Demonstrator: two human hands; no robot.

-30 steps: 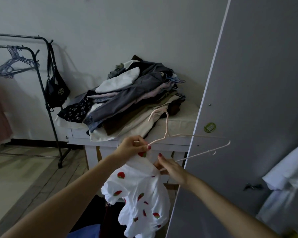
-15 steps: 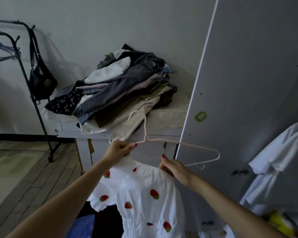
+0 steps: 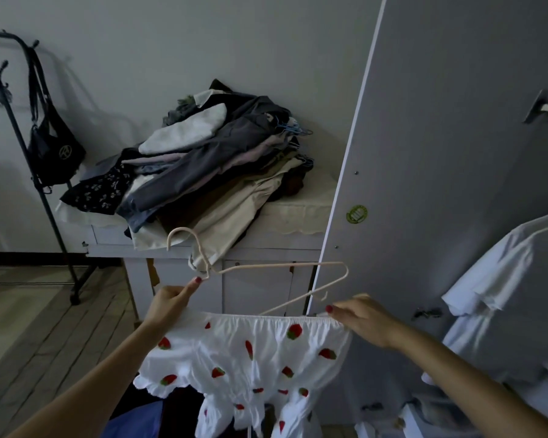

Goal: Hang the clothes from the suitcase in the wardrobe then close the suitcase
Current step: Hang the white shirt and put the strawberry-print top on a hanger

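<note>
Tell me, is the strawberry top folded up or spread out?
Spread out: the left hand and right hand stretch the strawberry top wide.

Clothes rack (image 3: 19,128) cut off at left edge, its hangers a blur. White shirt (image 3: 500,298) at right runs out of frame. Dress (image 3: 247,358) hem cut by bottom edge, its top edge hides the hanger's (image 3: 266,270) lower bar. Blue item (image 3: 133,418) at bottom: can't tell what. Table (image 3: 298,213) right end hidden behind wardrobe door (image 3: 440,153).

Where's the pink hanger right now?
In the head view the pink hanger is low centre, just above the strawberry top, its neck by the left hand, in front of the white cabinet.
</note>
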